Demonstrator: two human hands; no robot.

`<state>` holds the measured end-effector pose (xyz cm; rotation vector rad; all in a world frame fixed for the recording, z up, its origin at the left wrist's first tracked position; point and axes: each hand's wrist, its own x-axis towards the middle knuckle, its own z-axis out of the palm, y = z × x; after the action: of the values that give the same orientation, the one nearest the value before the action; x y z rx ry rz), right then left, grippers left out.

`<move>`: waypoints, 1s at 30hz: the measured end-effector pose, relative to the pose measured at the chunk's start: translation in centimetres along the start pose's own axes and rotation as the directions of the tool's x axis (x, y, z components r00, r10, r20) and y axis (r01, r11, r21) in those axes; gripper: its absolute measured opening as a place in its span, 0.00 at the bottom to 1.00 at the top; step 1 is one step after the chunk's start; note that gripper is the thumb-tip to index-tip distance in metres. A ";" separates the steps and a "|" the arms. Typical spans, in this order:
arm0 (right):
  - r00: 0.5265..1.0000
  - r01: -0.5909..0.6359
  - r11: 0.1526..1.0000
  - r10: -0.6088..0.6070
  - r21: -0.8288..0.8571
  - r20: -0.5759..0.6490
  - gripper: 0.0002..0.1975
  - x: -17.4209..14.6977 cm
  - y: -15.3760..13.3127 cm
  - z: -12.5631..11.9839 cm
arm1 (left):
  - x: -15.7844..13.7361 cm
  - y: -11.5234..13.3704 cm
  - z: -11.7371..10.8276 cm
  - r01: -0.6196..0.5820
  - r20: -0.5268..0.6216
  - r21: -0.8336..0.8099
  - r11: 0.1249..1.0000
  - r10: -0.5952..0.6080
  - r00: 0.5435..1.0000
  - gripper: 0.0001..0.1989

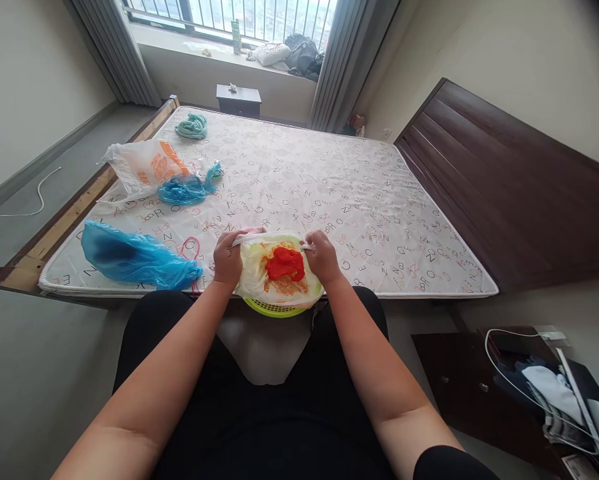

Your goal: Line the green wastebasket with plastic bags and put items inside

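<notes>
Between my hands a whitish, thin bag or cloth [249,272] is spread over a yellow-green plastic basket [274,309] at the mattress's front edge. In its middle lies a bright red lump [284,264], with orange-red stains around it; I cannot tell what the lump is. My left hand [228,258] is closed on the left edge of the white material. Closed on the upper right edge is my right hand [322,257]. Something pink [252,230] shows just behind the basket. Most of the basket is hidden under the white material.
A patterned mattress [299,193] lies on a wooden bed frame. On its left are two blue plastic bags [134,257], a clear orange-printed bag [147,167] and a teal rolled cloth [192,126]. The dark headboard [504,180] stands right; clothes [552,390] and a cable lie lower right.
</notes>
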<state>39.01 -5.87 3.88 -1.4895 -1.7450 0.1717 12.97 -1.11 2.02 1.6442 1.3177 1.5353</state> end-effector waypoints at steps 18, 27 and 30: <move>0.732 -0.542 0.683 0.670 0.490 -0.124 0.17 -1.4 6.9 -2.0 | 0.6 -3.6 -1.0 0.701 0.450 -0.155 0.696 -0.582 0.677 0.21; 0.662 -0.560 0.657 0.721 0.505 -0.203 0.18 -2.4 8.4 -2.8 | 1.0 -1.6 -0.5 0.733 0.383 -0.540 0.414 -0.654 0.652 0.14; 0.644 -0.541 0.677 0.715 0.499 -0.273 0.16 -2.0 8.3 -3.5 | 1.4 -0.9 -0.6 0.679 0.355 -0.619 0.394 -0.632 0.689 0.12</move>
<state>47.55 -6.59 0.43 -1.6341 -0.6880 0.4634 11.93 0.32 1.95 0.5179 0.9349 1.2043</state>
